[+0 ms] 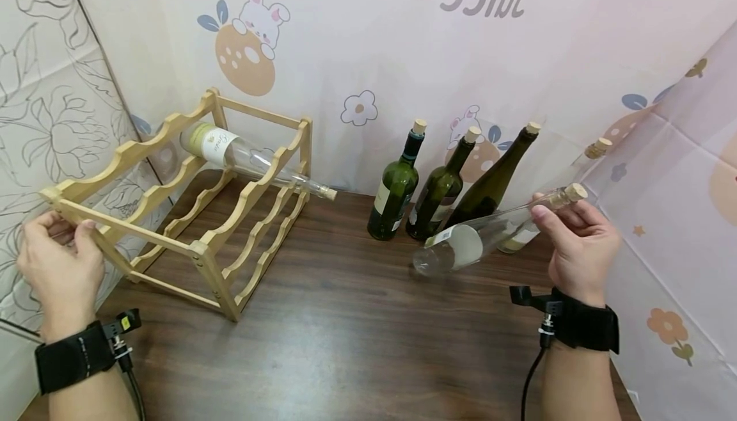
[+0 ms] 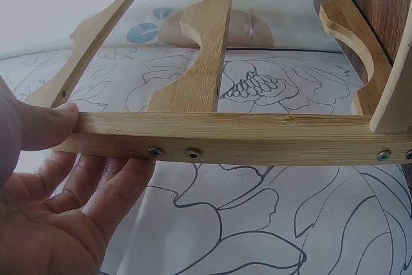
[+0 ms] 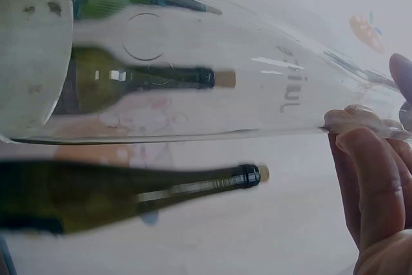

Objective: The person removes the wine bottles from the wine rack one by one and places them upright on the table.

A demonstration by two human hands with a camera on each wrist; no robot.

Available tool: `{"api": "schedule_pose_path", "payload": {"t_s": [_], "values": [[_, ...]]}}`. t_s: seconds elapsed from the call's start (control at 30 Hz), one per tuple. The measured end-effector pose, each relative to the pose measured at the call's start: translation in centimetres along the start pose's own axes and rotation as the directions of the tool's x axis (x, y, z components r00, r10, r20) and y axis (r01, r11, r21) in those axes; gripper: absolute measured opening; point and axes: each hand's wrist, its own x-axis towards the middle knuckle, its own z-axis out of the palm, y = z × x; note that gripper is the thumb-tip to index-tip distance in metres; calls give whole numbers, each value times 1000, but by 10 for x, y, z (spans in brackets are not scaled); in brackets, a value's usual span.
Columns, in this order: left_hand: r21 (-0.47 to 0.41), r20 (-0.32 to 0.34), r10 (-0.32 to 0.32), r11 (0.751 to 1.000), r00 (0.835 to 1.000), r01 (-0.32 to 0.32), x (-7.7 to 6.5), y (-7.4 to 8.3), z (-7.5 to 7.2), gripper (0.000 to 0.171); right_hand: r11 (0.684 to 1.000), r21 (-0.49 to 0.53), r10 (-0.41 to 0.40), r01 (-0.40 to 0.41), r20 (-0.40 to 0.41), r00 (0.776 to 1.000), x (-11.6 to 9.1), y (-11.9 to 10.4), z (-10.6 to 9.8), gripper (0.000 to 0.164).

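Observation:
My left hand (image 1: 60,261) grips the near-left corner post of a wooden wine rack (image 1: 138,222); in the left wrist view, the thumb lies on one side of the post and the fingers (image 2: 122,191) on the other. By its neck, my right hand (image 1: 584,242) holds a clear, corked glass bottle (image 1: 489,232), tilted with its base down to the left. The right wrist view shows the fingers (image 3: 373,172) around that neck. Another clear bottle (image 1: 253,155) with a label lies across the rack's upper tier, its cork pointing right.
Behind the held bottle stand a green bottle (image 1: 394,194), a darker green bottle (image 1: 437,200), a tall dark bottle (image 1: 489,178) and a clear bottle (image 1: 576,168), all corked. They stand on a brown wooden table (image 1: 345,318) against a printed backdrop (image 1: 357,37).

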Motion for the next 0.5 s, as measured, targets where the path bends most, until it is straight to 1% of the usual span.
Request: {"api": "schedule_pose_path", "payload": {"t_s": [0.03, 0.07, 0.17, 0.23, 0.3, 0.33, 0.37, 0.43, 0.5], "values": [[-6, 0, 3, 1000, 1000, -3, 0, 0, 0, 41, 999, -31, -14, 14, -6, 1000, 1, -1, -2, 34], [-11, 0, 7, 1000, 1000, -7, 0, 0, 0, 41, 999, -38, -16, 15, -18, 1000, 3, -2, -4, 35], [-15, 1, 6, 1000, 1000, -6, 0, 1, 0, 41, 993, -115, -26, 20, -49, 998, 7, -4, -11, 37], [-14, 3, -2, 1000, 1000, 2, 0, 1, 0, 41, 982, -185, -36, 22, -76, 996, 10, -6, -15, 38], [-15, 4, -8, 1000, 1000, 8, 1, 1, 0, 40, 962, -271, -44, 13, -110, 993, 12, -8, -21, 39], [-17, 4, -10, 1000, 1000, 10, 1, 1, 0, 40, 947, -321, -51, 8, -126, 991, 13, -8, -24, 39], [-19, 3, -9, 1000, 1000, 10, 1, 1, 0, 40, 925, -381, -59, 1, -142, 988, 13, -9, -27, 40], [-24, 2, -8, 1000, 1000, 8, 1, 1, 0, 40, 867, -497, -76, -17, -165, 983, 15, -10, -33, 40], [-23, 2, -9, 1000, 1000, 9, 1, 2, 0, 40, 812, -581, -82, -45, -189, 978, 17, -10, -39, 41]]}}
